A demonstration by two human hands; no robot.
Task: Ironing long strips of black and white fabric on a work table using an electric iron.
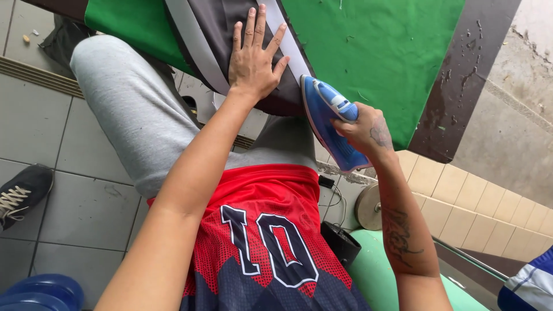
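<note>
The left hand (252,57) lies flat, fingers spread apart, pressing on a dark grey garment (222,26) with pale grey stripes; the garment is spread over a green cloth (374,46) that covers the counter (461,86), and part of it hangs off the near edge. The right hand (368,131) is closed around the handle of a blue steam iron (329,121); the iron is tilted at the counter's near edge, just beside the garment's hem and close to the left wrist, its tip pointing toward the cloth. The counter's bare brown edge shows at the right, flecked with pale spots. Below, the person wears a red and navy jersey (265,242) and grey trousers (132,109); a black shoe (20,193) rests on the grey floor tiles (86,213) at the left.
</note>
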